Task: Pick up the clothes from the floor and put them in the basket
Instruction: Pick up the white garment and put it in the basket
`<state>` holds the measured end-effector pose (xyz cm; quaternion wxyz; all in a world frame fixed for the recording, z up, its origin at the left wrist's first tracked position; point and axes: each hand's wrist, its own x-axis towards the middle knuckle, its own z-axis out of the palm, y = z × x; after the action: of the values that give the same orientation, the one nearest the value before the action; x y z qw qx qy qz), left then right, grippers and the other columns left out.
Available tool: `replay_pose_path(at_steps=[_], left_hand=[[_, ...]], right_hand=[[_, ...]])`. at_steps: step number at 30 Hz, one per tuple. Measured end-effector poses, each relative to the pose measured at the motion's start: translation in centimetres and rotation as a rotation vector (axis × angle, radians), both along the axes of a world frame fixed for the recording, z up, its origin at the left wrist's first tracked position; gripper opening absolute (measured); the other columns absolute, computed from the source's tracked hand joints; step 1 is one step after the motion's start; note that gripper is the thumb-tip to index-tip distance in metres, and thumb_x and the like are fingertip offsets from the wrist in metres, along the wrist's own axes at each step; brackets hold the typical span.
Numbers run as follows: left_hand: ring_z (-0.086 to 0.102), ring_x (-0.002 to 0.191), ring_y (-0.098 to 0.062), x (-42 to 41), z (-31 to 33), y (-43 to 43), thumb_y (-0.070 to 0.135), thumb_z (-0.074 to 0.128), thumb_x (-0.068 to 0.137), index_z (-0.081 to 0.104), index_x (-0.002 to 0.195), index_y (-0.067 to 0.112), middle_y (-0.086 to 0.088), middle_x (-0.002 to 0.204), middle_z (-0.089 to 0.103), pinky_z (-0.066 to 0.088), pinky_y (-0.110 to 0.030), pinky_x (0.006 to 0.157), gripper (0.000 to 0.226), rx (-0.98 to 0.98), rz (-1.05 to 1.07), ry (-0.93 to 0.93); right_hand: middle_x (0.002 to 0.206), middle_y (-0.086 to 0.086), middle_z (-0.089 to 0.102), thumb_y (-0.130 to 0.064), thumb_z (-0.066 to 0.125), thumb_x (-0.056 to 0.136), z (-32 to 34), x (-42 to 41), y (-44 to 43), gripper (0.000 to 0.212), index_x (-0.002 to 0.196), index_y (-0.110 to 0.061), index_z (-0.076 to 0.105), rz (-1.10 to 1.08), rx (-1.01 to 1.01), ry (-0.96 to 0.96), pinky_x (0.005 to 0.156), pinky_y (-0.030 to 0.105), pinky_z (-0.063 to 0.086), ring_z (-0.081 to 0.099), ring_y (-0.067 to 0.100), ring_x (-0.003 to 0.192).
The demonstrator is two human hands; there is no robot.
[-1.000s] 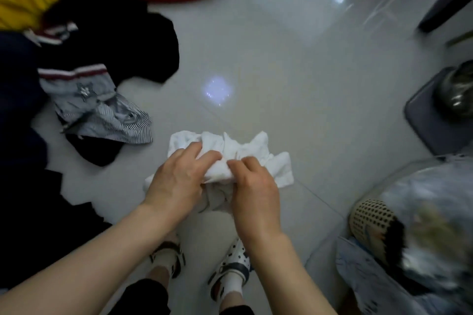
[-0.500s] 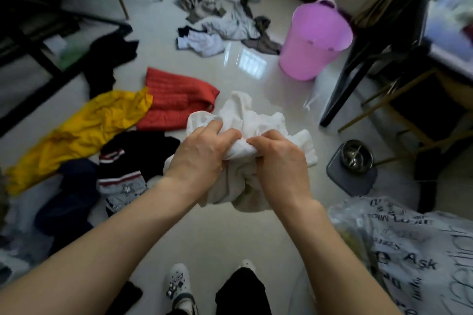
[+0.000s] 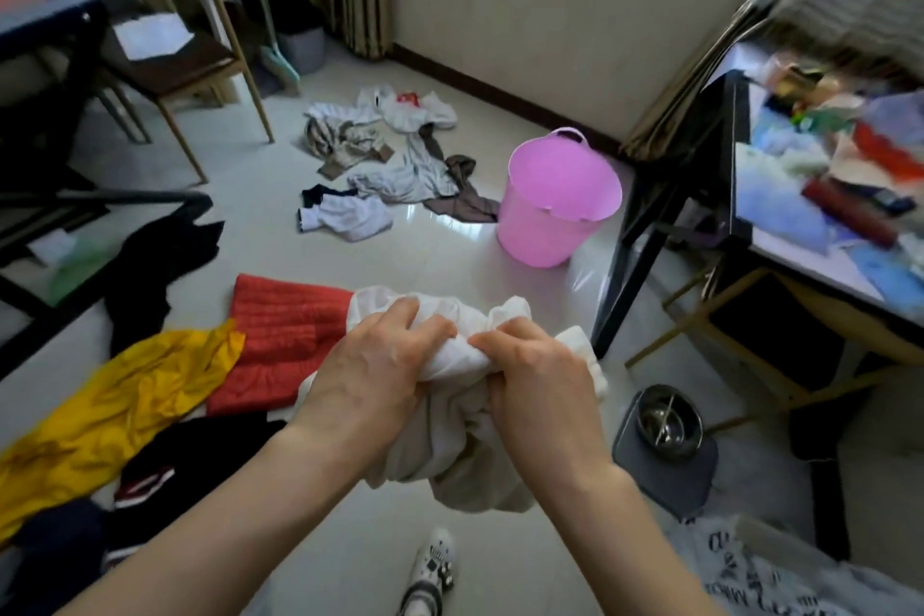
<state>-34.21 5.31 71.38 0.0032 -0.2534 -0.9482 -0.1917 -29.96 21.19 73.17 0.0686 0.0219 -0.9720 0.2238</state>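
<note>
A bunched white garment hangs off the floor in front of me. My left hand grips its left part and my right hand grips its right part, knuckles almost touching. The pink basket stands on the floor ahead, to the right, and looks empty from here. On the floor lie a red padded garment, a yellow one, black clothes and a far pile of white and brown clothes.
A black table piled with clutter stands at the right, its leg beside the basket. A metal bowl on a grey mat lies near my right side. Chairs and a dark table stand at the left. A printed plastic bag is bottom right.
The white garment has come up off the floor in both hands. My view has risen from the floor to the room, bringing the pink basket and far clothes into sight.
</note>
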Motion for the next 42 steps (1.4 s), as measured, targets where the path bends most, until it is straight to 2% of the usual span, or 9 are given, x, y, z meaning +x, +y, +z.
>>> replay_pose_path(at_steps=[2,9,17,22,31,38,42], left_hand=[[0.058,0.074,-0.028,-3.6,0.3,1.8,0.01,0.069,0.069,0.059,0.105,0.028,-0.003,0.093,0.054,0.041,-0.032,0.051,0.042,-0.006,0.013,0.005],[0.059,0.075,-0.029,-18.7,1.1,6.7,0.011,0.068,0.071,0.059,0.107,0.028,-0.004,0.093,0.055,0.045,-0.035,0.054,0.041,0.019,0.001,0.055],[0.057,0.074,-0.029,-38.1,2.3,12.0,0.017,0.066,0.075,0.061,0.103,0.026,-0.004,0.09,0.052,0.041,-0.034,0.055,0.03,0.02,-0.156,0.109],[0.058,0.066,-0.028,-46.7,3.2,17.0,0.017,0.071,0.071,0.063,0.098,0.025,-0.005,0.083,0.055,0.031,-0.027,0.053,0.029,-0.013,-0.279,0.144],[0.058,0.065,-0.025,-60.7,1.2,28.3,0.015,0.075,0.067,0.064,0.096,0.025,-0.003,0.082,0.055,0.031,-0.025,0.053,0.033,-0.066,-0.359,0.088],[0.057,0.067,-0.028,-71.0,-0.2,36.8,0.014,0.069,0.073,0.063,0.099,0.023,-0.005,0.085,0.055,0.03,-0.027,0.054,0.029,-0.049,-0.39,0.025],[0.056,0.07,-0.031,-76.3,-2.7,41.8,0.012,0.066,0.074,0.062,0.104,0.02,-0.008,0.088,0.054,0.036,-0.032,0.053,0.031,-0.006,-0.485,-0.045]], right_hand=[[0.084,-0.002,0.062,-0.015,0.047,0.074,0.4,-3.7,1.8,0.03,0.089,-0.024,0.072,0.014,0.028,-0.018,0.06,0.04,0.049,0.06,0.022,0.072],[0.08,0.0,0.061,-0.016,0.051,0.07,1.2,-18.5,6.4,0.026,0.084,-0.022,0.071,-0.039,0.088,0.002,0.055,0.04,0.047,0.059,0.026,0.067],[0.083,0.0,0.063,-0.018,0.049,0.069,2.2,-35.3,10.7,0.027,0.083,-0.02,0.072,-0.218,0.06,0.034,0.058,0.041,0.049,0.06,0.026,0.069],[0.084,-0.002,0.062,-0.019,0.05,0.072,2.0,-42.4,14.7,0.024,0.083,-0.023,0.071,-0.329,0.084,0.053,0.057,0.038,0.044,0.059,0.023,0.071],[0.084,-0.002,0.064,-0.013,0.052,0.073,-0.7,-55.6,25.3,0.023,0.083,-0.021,0.071,-0.396,0.004,0.046,0.055,0.038,0.047,0.06,0.024,0.07],[0.08,0.001,0.063,-0.015,0.044,0.074,-1.8,-65.5,33.4,0.03,0.083,-0.019,0.072,-0.449,-0.009,0.036,0.053,0.039,0.047,0.059,0.026,0.067],[0.083,0.001,0.065,-0.007,0.053,0.076,-3.5,-69.7,37.5,0.028,0.09,-0.022,0.073,-0.539,0.014,0.017,0.055,0.038,0.049,0.06,0.027,0.069]])
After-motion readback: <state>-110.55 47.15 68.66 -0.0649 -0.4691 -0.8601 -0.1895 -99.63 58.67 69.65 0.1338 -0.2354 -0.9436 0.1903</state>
